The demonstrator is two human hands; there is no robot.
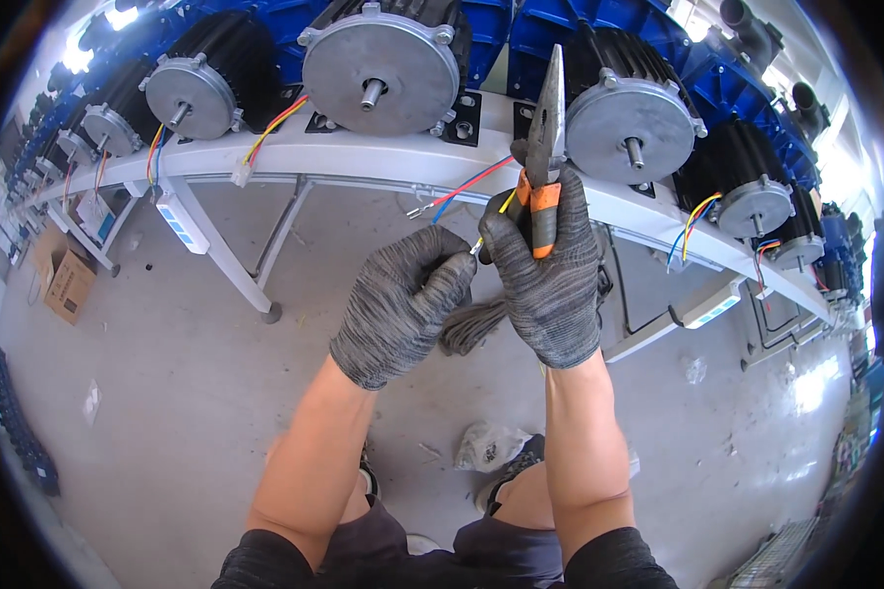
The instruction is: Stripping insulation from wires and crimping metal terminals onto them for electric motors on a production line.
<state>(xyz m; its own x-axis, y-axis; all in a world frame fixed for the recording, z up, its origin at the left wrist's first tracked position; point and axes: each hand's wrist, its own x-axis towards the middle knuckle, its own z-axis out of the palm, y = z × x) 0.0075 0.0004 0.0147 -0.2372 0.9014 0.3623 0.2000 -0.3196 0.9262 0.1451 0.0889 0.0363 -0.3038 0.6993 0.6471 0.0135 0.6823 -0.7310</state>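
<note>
My left hand point(403, 302), in a grey knitted glove, is closed with thumb and forefinger pinching a small metal wire terminal point(476, 245). A yellow wire point(507, 202) runs from there toward my right hand point(550, 270), gloved the same way. That hand is wrapped round long-nose pliers point(550, 110) with orange and grey handles, their jaws pointing up. Its thumb and fingers are also close against the yellow wire. Beside my hands, a red wire point(467, 187) with a bare metal end and a blue wire point(444, 208) stick out from near a black electric motor point(631, 128).
A white metal bench point(383, 155) curves across, bearing several black motors point(381, 83) with blue housings behind. A bundle of dark cable point(473, 327) hangs just below my hands. Power strips point(182, 224) hang on the bench legs. A plastic bag point(491, 447) lies by my feet; a cardboard box point(66, 280) stands left.
</note>
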